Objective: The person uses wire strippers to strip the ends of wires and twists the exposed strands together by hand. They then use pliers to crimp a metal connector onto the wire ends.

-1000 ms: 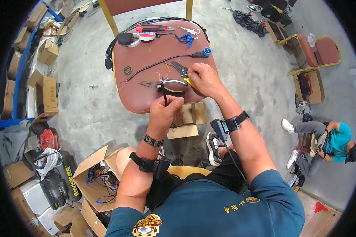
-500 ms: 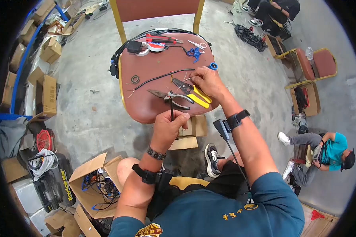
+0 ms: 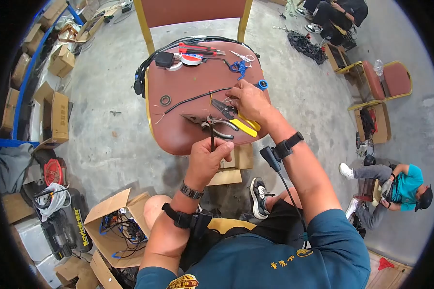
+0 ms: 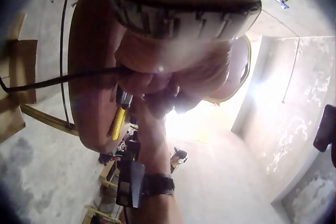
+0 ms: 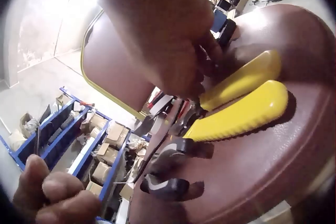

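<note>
Thumb and fingers of the left hand (image 3: 206,161) grip a black cable (image 4: 63,79), whose end points up over the chair seat (image 3: 166,137). Grey-and-black pliers (image 3: 223,130) lie just beyond that end. The right hand (image 3: 250,102) is bent down over the seat, beside the blue plug (image 3: 262,85) and a second black cable (image 3: 193,99); whether its fingertips pinch anything is hidden. Under its wrist side lies a wire stripper with spread yellow handles (image 5: 239,113), not held. The left hand also shows in the right wrist view, fingers curled.
A red cutter (image 3: 197,49), tape rolls (image 3: 191,59), white scissors (image 3: 243,57) and a black adapter (image 3: 164,59) lie at the seat's far side. A black ring (image 3: 165,100) is at left. Open cartons (image 3: 115,226) stand on the floor; a seated person (image 3: 405,185) is at right.
The right hand has let go of the yellow-handled stripper and moved up and away from it, toward the blue plug. The left hand still holds its cable. The head view has shifted slightly.
</note>
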`<state>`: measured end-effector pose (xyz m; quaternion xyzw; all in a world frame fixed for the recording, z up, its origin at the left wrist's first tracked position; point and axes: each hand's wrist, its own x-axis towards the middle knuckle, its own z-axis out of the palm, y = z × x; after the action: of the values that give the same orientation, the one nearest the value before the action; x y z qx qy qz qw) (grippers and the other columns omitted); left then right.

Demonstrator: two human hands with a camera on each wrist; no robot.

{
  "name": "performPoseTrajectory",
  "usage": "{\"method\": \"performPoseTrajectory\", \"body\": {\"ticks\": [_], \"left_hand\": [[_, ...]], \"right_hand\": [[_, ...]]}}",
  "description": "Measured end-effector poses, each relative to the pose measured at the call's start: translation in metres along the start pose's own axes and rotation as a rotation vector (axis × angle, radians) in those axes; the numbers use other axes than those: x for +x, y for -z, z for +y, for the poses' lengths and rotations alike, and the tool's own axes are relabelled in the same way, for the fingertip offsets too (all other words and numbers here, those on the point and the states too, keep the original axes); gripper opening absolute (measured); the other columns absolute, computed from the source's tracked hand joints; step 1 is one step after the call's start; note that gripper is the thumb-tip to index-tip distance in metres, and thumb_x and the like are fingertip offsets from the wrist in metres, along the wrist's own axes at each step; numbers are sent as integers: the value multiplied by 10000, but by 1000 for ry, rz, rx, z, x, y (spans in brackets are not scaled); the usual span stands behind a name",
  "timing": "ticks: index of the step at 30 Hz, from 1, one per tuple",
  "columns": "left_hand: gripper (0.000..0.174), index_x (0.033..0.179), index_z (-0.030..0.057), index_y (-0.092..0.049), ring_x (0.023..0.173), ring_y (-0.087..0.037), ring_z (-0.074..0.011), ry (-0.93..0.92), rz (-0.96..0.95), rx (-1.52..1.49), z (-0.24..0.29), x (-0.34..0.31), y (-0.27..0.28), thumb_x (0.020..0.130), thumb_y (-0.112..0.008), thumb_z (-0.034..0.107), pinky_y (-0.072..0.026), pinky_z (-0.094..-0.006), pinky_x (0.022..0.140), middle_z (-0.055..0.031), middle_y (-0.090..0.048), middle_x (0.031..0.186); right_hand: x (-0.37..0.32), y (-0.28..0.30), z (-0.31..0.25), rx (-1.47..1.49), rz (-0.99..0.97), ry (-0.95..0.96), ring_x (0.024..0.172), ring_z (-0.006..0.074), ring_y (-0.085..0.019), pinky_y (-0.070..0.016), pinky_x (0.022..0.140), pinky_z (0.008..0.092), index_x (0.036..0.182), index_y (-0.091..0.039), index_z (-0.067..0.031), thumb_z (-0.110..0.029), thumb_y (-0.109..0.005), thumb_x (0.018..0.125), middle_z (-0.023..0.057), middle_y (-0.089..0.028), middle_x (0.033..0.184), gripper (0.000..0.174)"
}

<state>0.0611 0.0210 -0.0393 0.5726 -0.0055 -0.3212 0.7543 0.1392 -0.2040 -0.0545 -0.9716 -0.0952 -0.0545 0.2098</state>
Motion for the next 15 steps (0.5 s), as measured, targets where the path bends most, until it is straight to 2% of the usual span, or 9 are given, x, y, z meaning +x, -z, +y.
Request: {"method": "performPoseTrajectory", "body": {"ticks": [2,7,10,12,15], "left_hand": [[190,826,37,-683,532,-437,1,0,0,17,0,0,0,893,-694,215,-324,-193,467,25,-634,670],[187,830,37,-689,553,-461,-6,-22,9,46,1,0,-1,891,-693,213,-340,-198,488,20,-638,672],[164,835,48,-671,466,-429,-13,-43,19,62,-4,1,0,896,-685,199,-304,-185,420,1,-635,667],[164,834,46,-670,462,-433,-16,-43,23,70,-4,2,1,900,-684,195,-308,-187,418,-5,-637,664],[170,833,41,-665,461,-437,-20,-54,27,49,-6,3,2,909,-678,193,-311,-186,419,-10,-639,661]], "right_hand": [[-1,-3,3,-74,2,58,906,347,-594,-493,762,440,954,-664,-100,-85,-663,804,130,-583,924,151],[1,-11,6,-130,-59,31,915,350,-587,-491,775,451,890,-643,-62,-79,-623,817,142,-573,903,78],[2,-12,5,-177,-93,39,914,368,-595,-495,788,463,863,-629,-38,-91,-598,826,165,-594,909,71],[3,-12,7,-177,-79,47,915,376,-598,-497,792,463,851,-622,-37,-99,-598,826,175,-605,910,71],[-1,-2,4,-136,-27,-14,905,384,-614,-492,782,467,906,-603,-21,-123,-566,866,201,-627,917,115]]}}
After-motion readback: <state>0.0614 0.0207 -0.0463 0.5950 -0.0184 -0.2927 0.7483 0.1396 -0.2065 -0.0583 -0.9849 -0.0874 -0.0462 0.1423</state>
